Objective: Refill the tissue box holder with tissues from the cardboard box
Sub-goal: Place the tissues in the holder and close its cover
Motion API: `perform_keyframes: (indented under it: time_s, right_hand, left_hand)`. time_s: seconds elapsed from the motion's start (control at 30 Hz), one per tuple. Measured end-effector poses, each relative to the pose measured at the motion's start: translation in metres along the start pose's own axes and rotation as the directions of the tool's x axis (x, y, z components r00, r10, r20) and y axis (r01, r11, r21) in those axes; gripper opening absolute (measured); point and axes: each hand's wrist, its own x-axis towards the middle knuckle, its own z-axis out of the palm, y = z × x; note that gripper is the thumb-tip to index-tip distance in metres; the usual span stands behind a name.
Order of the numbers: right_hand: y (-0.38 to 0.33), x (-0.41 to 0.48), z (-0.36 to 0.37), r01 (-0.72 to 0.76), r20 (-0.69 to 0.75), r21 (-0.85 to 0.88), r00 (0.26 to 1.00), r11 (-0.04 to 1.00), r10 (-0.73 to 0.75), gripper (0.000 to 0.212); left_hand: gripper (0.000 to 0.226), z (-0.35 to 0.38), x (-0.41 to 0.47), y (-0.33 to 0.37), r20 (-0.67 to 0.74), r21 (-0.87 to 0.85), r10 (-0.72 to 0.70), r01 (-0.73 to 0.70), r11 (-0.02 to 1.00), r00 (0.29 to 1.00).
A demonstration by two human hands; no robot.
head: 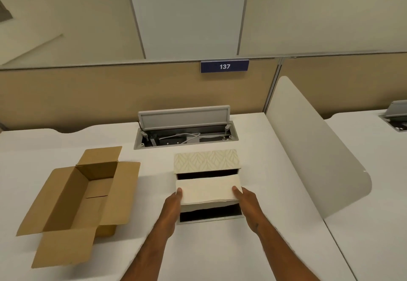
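Observation:
A stack of cream tissues [208, 189] hangs over the open tissue box holder [211, 218], whose dark inside shows in front of and behind the stack. The holder's patterned lid [206, 160] stands tipped up at the back. My left hand [174, 203] grips the stack's left end and my right hand [245, 201] grips its right end, thumbs on top. The brown cardboard box [81, 201] lies open to the left, flaps spread, and no tissues show inside it.
Everything sits on a white desk [220, 247]. An open cable hatch [186, 136] with wires lies behind the holder. A curved white divider panel [312, 148] rises on the right, and a beige partition with a plate marked 137 [224, 66] closes the back.

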Motion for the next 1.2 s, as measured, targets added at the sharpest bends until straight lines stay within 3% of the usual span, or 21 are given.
perform_keyframes:
  time_s: [0.33, 0.63, 0.9, 1.2]
  right_hand:
    - [0.011, 0.026, 0.005, -0.009, -0.017, -0.029, 1.000, 1.000, 0.008, 0.044]
    - [0.015, 0.036, 0.009, 0.016, -0.066, -0.211, 0.997, 0.977, -0.031, 0.055]
    - [0.012, 0.038, 0.009, 0.006, -0.098, -0.317, 0.994, 0.948, -0.039, 0.052]
    - [0.016, 0.037, 0.009, 0.005, -0.104, -0.359, 0.994, 0.933, -0.045, 0.051]
  left_hand:
    - [0.050, 0.008, 0.027, -0.002, -0.041, -0.037, -0.031, 0.030, 0.999, 0.999]
    - [0.044, 0.015, 0.039, -0.005, -0.053, -0.018, 0.020, -0.021, 1.000, 0.998]
    - [0.054, 0.019, 0.042, -0.011, -0.150, 0.169, 0.020, 0.006, 0.986, 0.988]
    - [0.054, 0.018, 0.042, -0.013, -0.164, 0.210, 0.026, 0.010, 0.978, 0.986]
